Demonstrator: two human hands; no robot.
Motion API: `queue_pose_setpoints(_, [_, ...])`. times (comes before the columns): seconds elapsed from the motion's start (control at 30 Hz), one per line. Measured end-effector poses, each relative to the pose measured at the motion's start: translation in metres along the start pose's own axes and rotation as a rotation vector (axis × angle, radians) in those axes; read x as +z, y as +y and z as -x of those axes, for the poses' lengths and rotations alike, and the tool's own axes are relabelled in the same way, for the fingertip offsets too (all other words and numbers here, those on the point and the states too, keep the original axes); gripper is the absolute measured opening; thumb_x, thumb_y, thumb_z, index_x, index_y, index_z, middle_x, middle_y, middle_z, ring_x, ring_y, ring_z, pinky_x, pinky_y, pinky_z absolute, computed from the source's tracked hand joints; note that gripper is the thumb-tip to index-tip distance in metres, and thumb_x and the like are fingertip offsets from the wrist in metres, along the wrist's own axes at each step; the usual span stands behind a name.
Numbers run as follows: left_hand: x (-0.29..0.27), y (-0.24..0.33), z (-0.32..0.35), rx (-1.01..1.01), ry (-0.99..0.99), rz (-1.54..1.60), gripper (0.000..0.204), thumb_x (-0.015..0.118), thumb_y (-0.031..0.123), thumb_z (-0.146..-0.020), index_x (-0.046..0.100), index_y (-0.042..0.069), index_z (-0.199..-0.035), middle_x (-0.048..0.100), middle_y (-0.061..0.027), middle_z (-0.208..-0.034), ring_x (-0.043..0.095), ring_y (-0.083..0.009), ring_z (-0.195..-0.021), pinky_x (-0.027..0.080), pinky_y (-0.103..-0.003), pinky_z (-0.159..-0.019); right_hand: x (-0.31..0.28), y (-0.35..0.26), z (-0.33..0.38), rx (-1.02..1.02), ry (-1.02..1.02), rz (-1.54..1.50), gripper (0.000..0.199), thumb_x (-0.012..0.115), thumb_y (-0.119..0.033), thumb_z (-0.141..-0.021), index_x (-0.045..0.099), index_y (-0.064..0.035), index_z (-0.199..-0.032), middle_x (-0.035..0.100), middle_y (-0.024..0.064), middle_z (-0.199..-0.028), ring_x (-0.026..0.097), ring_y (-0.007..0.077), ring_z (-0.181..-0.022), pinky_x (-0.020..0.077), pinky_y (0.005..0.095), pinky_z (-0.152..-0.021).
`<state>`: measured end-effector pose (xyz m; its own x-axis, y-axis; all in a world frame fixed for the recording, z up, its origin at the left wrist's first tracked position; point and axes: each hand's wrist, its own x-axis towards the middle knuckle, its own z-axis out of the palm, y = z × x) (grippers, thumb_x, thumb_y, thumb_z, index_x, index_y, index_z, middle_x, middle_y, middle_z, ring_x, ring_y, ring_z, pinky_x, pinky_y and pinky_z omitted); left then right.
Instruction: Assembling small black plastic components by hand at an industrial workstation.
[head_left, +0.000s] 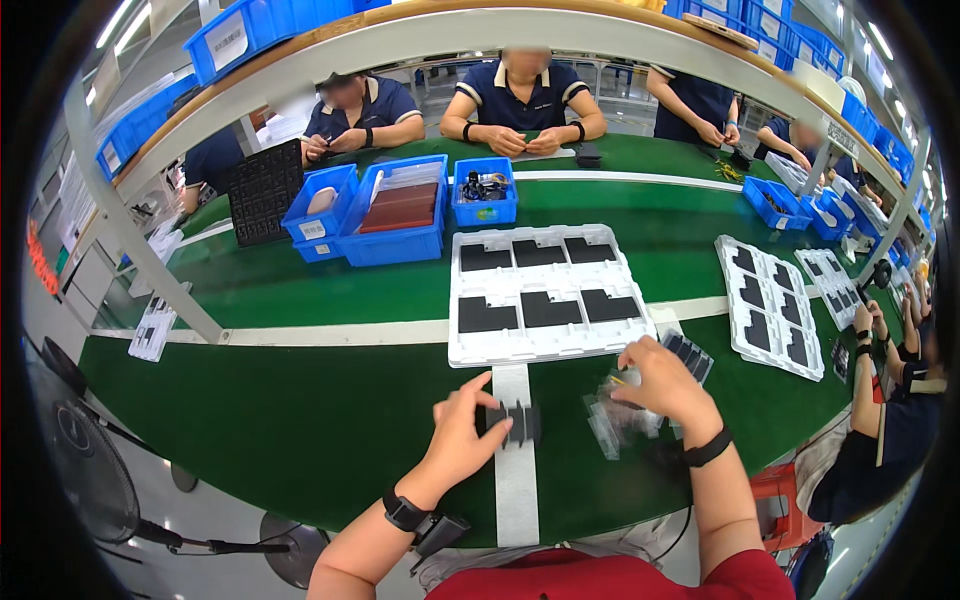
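Note:
My left hand (460, 432) rests on the table with thumb and fingers around a small dark grey flat part (518, 426), holding it down on a pale strip (516, 500). To the right, my right hand (668, 385) is curled over a loose heap of clear plastic pieces (606, 428), its fingertips on one of them, partly blurred. A small yellow bit shows by those fingertips. Just beyond both hands stands a white moulded tray (545, 352) with several black flat pieces (550, 308) in its pockets.
Beside my right hand lies a small tray of dark strips (688, 357). More white trays (738, 330) stand at right. Blue bins (398, 246) line the far side, near a black tray (264, 190). A shelf frame (150, 240) spans the table. Several people work opposite and at right.

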<state>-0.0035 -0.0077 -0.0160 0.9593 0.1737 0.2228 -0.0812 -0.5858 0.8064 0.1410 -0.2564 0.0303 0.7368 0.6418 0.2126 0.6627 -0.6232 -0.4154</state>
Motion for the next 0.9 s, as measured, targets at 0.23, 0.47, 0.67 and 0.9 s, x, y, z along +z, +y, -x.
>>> queue_pose_setpoints(0.23, [-0.014, -0.008, 0.001, 0.069, 0.092, -0.457, 0.075, 0.070, 0.027, -0.073, 0.031, -0.003, -0.129, 0.036, -0.0193, -0.119, 0.035, -0.0327, -0.112, 0.024, -0.044, -0.095, -0.010, -0.037, -0.080, -0.113, -0.102, -0.059, 0.013, 0.065, -0.012, -0.072, 0.059, -0.0007, -0.078, 0.061, 0.0145, -0.076, 0.059, 0.0315, -0.075, 0.0466, 0.0377, -0.067])
queue_pose_setpoints(0.47, [-0.008, -0.014, -0.002, 0.006, 0.021, -0.539, 0.074, 0.059, 0.026, -0.080, 0.021, -0.003, -0.136, 0.014, -0.0290, -0.140, 0.012, -0.0435, -0.132, 0.007, -0.062, -0.102, 0.052, -0.007, -0.198, -0.120, -0.058, -0.145, 0.013, 0.059, -0.009, -0.074, 0.062, -0.0014, -0.085, 0.063, 0.0168, -0.080, 0.062, 0.0320, -0.077, 0.0479, 0.0376, -0.068])
queue_pose_setpoints(0.67, [0.000, -0.014, 0.013, 0.061, -0.029, -0.622, 0.069, 0.051, 0.024, -0.084, 0.017, -0.001, -0.139, 0.012, -0.0283, -0.142, 0.014, -0.0424, -0.132, 0.010, -0.065, -0.100, 0.096, -0.004, -0.259, -0.114, -0.201, 0.322, 0.041, 0.061, -0.020, -0.071, 0.060, -0.0082, -0.110, 0.051, 0.0246, -0.116, 0.050, 0.0359, -0.108, 0.0424, 0.0430, -0.091])
queue_pose_setpoints(0.9, [-0.002, -0.011, 0.011, 0.127, 0.032, -0.553, 0.067, 0.054, 0.024, -0.082, 0.023, 0.001, -0.138, 0.018, -0.0272, -0.141, 0.016, -0.0410, -0.132, 0.009, -0.065, -0.099, 0.087, -0.016, -0.296, 0.010, -0.563, 0.371, 0.058, 0.070, -0.020, -0.061, 0.057, -0.0047, -0.115, 0.045, 0.0244, -0.124, 0.043, 0.0368, -0.117, 0.0420, 0.0424, -0.093])
